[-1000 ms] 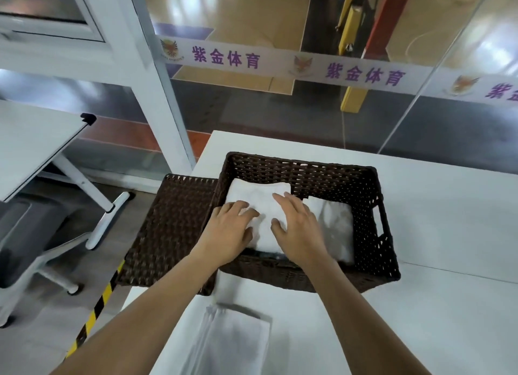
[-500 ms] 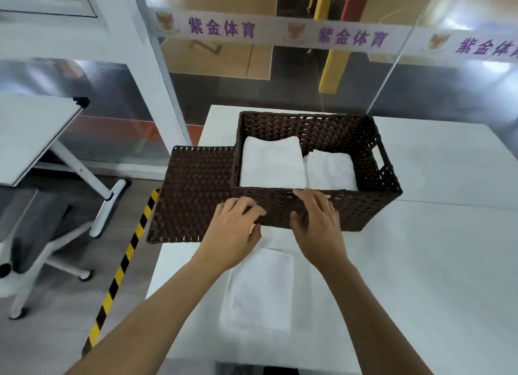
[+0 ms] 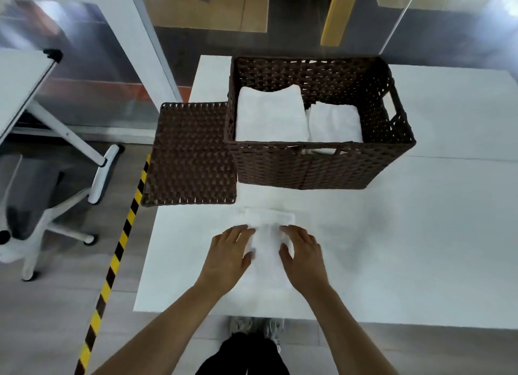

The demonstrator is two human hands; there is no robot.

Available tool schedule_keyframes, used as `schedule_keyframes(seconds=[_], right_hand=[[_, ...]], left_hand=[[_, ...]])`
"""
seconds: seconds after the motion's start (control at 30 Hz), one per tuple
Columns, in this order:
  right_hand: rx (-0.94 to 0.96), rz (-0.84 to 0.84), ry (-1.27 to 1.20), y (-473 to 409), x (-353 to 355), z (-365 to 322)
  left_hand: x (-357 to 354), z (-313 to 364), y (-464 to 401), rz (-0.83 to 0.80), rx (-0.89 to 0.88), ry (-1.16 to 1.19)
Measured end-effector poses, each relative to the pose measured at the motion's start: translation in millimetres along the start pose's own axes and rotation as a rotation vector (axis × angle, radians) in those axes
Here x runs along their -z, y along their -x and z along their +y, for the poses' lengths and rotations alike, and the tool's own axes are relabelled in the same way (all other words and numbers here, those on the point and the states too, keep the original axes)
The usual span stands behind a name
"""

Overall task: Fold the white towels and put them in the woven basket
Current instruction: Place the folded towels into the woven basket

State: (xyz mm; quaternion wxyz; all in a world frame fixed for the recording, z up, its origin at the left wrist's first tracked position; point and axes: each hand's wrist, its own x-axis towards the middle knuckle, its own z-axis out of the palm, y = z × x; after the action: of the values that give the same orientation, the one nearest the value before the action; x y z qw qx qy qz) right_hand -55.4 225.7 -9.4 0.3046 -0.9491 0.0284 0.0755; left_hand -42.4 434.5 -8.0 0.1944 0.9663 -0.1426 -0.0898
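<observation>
So I'm at the third towel now. Two folded towels (image 3: 270,116) already sit side by side in the woven basket (image 3: 319,165), which is out ahead of both hands, past the fingertips. The towel on the table (image 3: 269,251) lies right between my hands, long axis running straight away from me toward the basket, short end pointing at it. Left hand (image 3: 228,258) and right hand (image 3: 304,258) flank it, fingers loosely curved along its long edges; it looks like thumbs are tucking in at the sides, but I can't tell if either actually has a pinch yet, white on white is rough. Next move, I'd guess, is getting a proper grip on both edges, then folding or lifting it forward. Basket lid (image 3: 190,153) is ahead-left of the left hand.
</observation>
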Motion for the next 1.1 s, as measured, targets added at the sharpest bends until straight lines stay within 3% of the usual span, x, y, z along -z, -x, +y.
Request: schedule_keyframes(seconds=[0.13, 0.33, 0.7, 0.83, 0.97, 1.1], right_hand=[[-0.060, -0.119, 0.007, 5.3, -24.8, 17.3], [-0.194, -0.165, -0.122, 11.7, -38.7, 19.9], [-0.437, -0.113, -0.642, -2.1, -37.8, 14.0], [-0.610, -0.133, -0.904, 9.9, -27.5, 20.4], [-0.659, -0.198, -0.952, 26.6, -29.1, 28.4], [-0.843, -0.261, -1.068, 38.3, -28.4, 31.2]], left_hand=[[-36.4, -12.7, 6.4, -0.141, 0.066, 0.031], [-48.6, -17.5, 9.5, -0.164, 0.323, 0.265], [-41.4, -19.2, -0.6, -0.168, 0.397, 0.671], [-33.2, -7.9, 14.3, -0.211, 0.443, 0.847], [-34.8, 5.5, 34.5, -0.202, 0.451, 0.927], [-33.4, 13.6, 47.9, -0.191, 0.435, 0.933]])
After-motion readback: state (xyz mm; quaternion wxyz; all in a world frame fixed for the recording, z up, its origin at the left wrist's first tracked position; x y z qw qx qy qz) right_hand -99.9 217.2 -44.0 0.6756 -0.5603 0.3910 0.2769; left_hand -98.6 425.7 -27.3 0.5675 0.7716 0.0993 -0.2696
